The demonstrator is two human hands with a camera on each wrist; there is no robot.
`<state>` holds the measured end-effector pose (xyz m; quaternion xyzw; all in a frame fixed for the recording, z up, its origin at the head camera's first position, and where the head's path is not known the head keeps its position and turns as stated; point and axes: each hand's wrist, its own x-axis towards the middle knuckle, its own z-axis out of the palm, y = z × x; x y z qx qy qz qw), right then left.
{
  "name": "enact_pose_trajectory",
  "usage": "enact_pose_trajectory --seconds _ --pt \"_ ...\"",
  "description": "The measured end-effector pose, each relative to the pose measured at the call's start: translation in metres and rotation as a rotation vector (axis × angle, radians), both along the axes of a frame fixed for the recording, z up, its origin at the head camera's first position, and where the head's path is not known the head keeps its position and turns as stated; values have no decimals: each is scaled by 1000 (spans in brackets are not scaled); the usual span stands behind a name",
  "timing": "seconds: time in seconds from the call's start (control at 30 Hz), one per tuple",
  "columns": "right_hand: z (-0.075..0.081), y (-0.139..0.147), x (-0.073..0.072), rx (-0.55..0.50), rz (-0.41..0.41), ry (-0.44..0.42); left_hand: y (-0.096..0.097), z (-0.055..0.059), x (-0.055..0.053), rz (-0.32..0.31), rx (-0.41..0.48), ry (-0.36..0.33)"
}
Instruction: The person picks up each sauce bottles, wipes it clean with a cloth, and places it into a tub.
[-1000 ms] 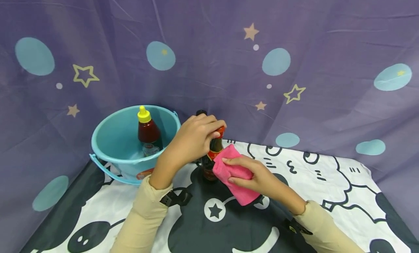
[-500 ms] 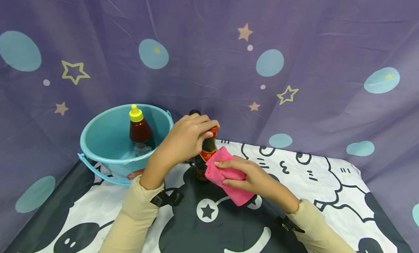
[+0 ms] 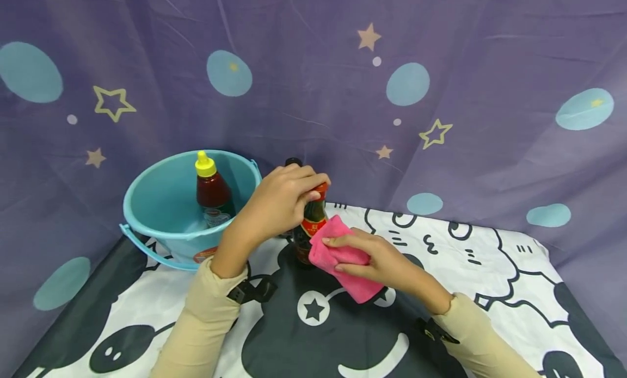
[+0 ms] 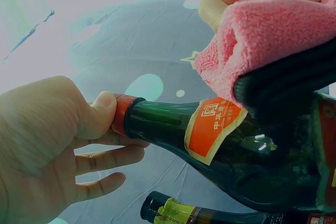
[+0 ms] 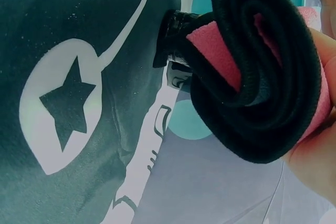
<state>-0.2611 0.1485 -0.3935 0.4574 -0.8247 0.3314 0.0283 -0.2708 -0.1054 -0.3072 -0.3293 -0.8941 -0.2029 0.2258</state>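
My left hand pinches the red cap of a dark green glass bottle from above, thumb and fingers round it. The bottle stands upright on the cloth-covered surface and carries a red and gold neck label. In my right hand is a folded pink towel, laid against the bottle's right side and hiding part of its body. Seen from the right wrist, the towel is rolled over with a dark underside. A second bottle with a black cap stands behind, mostly covered by the left hand in the head view.
To the left stands a light blue bucket with its handle down at the front. Inside it is a dark red sauce bottle with a yellow cap. A purple patterned curtain hangs behind the black and white printed cover.
The head view has shifted slightly. My left hand stays on the cap and my right hand keeps the towel at the bottle's side, with little visible movement between them.
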Motion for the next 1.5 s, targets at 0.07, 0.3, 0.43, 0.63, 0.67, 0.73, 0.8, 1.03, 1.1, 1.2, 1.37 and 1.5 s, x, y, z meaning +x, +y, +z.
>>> enact_pose_trajectory --seconds 0.07,0.3,0.43,0.63,0.67,0.73,0.8,1.03,1.1,1.2,1.37,1.5 --pt "-1 2 2 2 0 12 2 -1 1 -2 -1 2" --pt "-2 7 6 2 -16 64 6 -3 3 -14 -3 13" --pt "-1 1 4 5 -16 73 2 0 3 10 -14 27" --pt "-2 -6 5 -6 -22 89 -4 4 5 19 -26 15" --pt "-2 -7 5 -9 -23 91 -4 4 5 21 -28 13" --pt "-3 -8 5 -16 -23 97 -5 4 5 25 -32 8" --pt "-4 -8 4 -23 -24 101 -5 5 5 27 -36 6" --pt "-5 -3 5 -25 -27 116 -1 5 3 21 -39 -6" --pt "-5 -2 6 -23 -36 117 0 5 2 16 -42 -4" --pt "-4 -3 7 -23 -39 128 0 5 2 12 -47 5" --pt "-3 -3 6 -8 -41 146 0 5 2 10 -48 26" --pt "-2 -5 5 -5 -43 152 -2 5 1 13 -48 40"
